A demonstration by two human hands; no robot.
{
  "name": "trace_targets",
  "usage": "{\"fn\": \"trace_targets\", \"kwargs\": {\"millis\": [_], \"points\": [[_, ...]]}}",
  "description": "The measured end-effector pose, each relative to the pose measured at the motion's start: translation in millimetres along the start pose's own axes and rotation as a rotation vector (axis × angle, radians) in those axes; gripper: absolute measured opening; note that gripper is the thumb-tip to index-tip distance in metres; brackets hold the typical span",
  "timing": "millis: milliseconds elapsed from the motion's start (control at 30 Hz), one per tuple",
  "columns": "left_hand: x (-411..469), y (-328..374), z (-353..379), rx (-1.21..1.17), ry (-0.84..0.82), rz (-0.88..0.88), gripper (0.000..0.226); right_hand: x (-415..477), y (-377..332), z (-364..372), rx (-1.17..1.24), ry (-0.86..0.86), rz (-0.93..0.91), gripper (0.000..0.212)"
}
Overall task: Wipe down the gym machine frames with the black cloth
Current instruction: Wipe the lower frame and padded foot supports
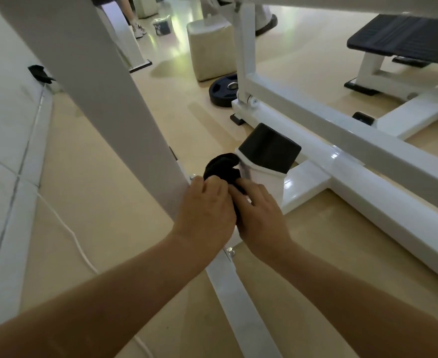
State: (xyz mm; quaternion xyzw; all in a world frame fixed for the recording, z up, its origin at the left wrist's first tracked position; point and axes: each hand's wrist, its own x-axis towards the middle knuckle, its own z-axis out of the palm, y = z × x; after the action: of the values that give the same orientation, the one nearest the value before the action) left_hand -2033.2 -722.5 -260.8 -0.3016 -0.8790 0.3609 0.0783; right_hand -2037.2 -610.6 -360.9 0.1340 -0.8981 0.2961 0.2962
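Note:
The black cloth (221, 167) is bunched low down at the foot of the white gym machine frame (367, 161), beside a short white post with a black cap (269, 148). My left hand (207, 208) and my right hand (260, 210) sit side by side on the cloth, fingers curled into it, each holding part of it. Most of the cloth lies hidden under and between the hands. A thick white upright beam (96, 81) of the frame slants down just left of my left hand.
A black weight plate (223, 90) lies on the beige floor behind the frame. A padded bench (406, 38) stands at the back right, beige cube stools (211, 50) at the back. A white cable (65, 228) runs along the left wall. A person's feet (137, 31) show far back.

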Motion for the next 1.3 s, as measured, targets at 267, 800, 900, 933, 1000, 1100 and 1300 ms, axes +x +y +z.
{"fn": "trace_targets", "kwargs": {"millis": [267, 800, 900, 933, 1000, 1100, 1300], "points": [[48, 13, -2, -0.175, -0.143, -0.006, 0.026, 2, 0, 24, 0.506, -0.059, 0.572, 0.036], [45, 17, 17, -0.339, 0.188, -0.149, 0.045, 5, 10, 19, 0.188, 0.075, 0.354, 0.033], [43, 24, 19, -0.428, 0.105, -0.096, 0.036, -14, 20, 21, 0.204, -0.009, 0.473, 0.027], [41, 29, 21, -0.458, 0.051, -0.087, 0.029, -26, 22, 21, 0.238, -0.038, 0.555, 0.030], [39, 39, 22, -0.547, -0.008, -0.099, 0.022, -45, 23, 17, 0.322, 0.017, 0.649, 0.039], [40, 45, 19, -0.727, 0.116, -0.181, 0.026, -43, 26, 9, 0.371, 0.250, 0.583, 0.054], [37, 64, 34, -0.891, 0.265, -0.176, 0.043, -20, 55, 11, 0.189, 0.237, 0.421, 0.047]]}}
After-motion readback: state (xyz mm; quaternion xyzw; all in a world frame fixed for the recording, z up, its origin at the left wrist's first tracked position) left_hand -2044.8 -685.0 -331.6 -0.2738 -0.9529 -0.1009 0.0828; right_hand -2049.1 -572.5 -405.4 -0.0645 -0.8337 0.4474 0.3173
